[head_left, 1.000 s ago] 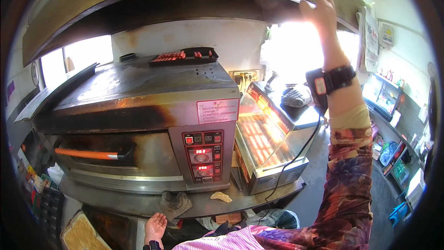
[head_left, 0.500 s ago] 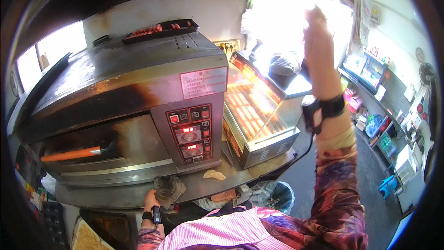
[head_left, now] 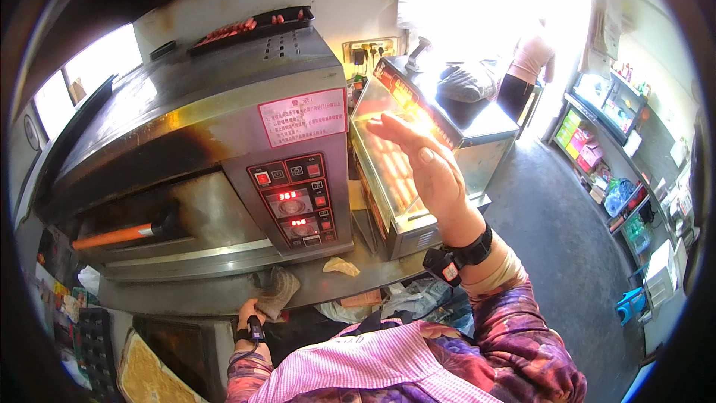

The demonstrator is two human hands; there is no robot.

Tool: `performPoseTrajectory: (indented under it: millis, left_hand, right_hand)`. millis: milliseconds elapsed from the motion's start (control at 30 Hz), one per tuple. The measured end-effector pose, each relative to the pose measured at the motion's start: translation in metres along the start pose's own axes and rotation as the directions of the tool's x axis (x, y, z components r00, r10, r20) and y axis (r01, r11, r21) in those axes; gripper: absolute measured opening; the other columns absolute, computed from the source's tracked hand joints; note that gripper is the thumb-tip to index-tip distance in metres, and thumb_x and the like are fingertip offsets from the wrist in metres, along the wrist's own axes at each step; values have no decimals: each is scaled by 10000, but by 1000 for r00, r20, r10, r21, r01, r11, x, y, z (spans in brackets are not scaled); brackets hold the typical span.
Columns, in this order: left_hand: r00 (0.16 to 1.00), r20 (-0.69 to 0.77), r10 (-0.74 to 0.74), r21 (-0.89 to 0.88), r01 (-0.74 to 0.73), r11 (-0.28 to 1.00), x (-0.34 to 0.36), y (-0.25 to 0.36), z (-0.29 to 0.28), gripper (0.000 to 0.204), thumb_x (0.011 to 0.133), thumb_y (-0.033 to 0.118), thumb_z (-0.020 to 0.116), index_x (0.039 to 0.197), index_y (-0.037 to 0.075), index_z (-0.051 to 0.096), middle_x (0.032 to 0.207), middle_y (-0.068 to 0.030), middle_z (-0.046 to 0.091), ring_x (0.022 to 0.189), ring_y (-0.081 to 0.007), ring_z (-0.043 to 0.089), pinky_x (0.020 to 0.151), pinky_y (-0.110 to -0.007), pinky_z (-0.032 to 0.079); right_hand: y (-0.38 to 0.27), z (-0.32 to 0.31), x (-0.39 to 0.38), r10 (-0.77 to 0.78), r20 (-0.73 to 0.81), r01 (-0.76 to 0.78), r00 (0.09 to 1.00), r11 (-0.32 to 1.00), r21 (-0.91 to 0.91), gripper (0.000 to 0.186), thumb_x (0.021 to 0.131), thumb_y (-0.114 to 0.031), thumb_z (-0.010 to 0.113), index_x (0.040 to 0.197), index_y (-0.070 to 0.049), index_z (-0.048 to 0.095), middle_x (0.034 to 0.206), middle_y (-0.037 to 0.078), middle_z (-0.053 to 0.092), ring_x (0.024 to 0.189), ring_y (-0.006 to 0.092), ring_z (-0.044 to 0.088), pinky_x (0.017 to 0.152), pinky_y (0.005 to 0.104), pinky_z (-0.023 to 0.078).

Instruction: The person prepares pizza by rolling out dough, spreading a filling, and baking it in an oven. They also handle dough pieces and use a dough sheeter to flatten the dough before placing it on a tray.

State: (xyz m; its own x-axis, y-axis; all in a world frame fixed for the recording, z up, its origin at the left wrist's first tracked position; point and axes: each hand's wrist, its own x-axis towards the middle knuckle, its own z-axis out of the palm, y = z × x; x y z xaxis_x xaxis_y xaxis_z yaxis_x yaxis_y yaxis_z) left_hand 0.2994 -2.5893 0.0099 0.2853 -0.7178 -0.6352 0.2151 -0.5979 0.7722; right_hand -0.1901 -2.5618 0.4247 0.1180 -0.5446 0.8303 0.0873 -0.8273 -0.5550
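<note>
My right hand (head_left: 429, 172) is raised in front of the glass-sided warming case (head_left: 477, 157), empty, its fingers stretched out. Behind the hand, sausages (head_left: 394, 168) lie in rows under warm light. At the counter's front edge my left hand (head_left: 250, 312) is closed, its curled fingers against a crumpled grey-brown cloth (head_left: 280, 291); the grip itself is partly hidden. A pale, folded piece of flatbread or dough (head_left: 341, 266) lies on the counter (head_left: 313, 291). The steel oven (head_left: 298, 127) stands at left, its door with the orange handle (head_left: 112, 236) closed and its red displays lit.
On the oven top sits a black tray (head_left: 287, 24) of sausages. Tongs (head_left: 365, 231) lie between oven and case. Below the counter are plastic bags (head_left: 418, 300) and a large flatbread (head_left: 153, 373). Another person (head_left: 529, 63) stands by the bright doorway; loaded shelves (head_left: 597, 157) line the right.
My right hand has come down and leftward, from high before the bright opening to in front of the warming case. My left hand stays by the cloth, which has shifted slightly. The view has turned somewhat.
</note>
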Motion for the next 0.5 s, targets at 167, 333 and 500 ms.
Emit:
performPoseTrajectory:
  millis: [167,333,500]
  left_hand:
    - [976,203,74,-682,87,727,-39,-16,23,289,815,36,557,1101,-2,560,1145,-137,608,1074,-297,566,965,-447,430]
    - [963,136,232,-648,-91,756,-115,-15,14,463,766,58,530,1226,4,507,1252,-136,557,1184,-323,499,1058,-463,351]
    - [888,99,449,-834,-172,524,-222,-14,-11,546,742,124,504,1277,15,488,1338,-143,499,1244,-336,450,1081,-492,316]
  right_hand:
    - [25,-7,-26,138,37,-138,990,990,4,308,981,-165,417,1017,23,658,1090,129,649,1071,198,573,947,325,429]
    - [96,-4,-74,595,-184,-567,782,803,186,212,901,-149,609,1048,-2,650,955,46,674,924,115,604,827,262,471]
    - [198,-15,-156,906,-75,-880,417,423,217,293,856,-174,627,1109,-26,610,941,20,634,866,103,591,762,254,482]
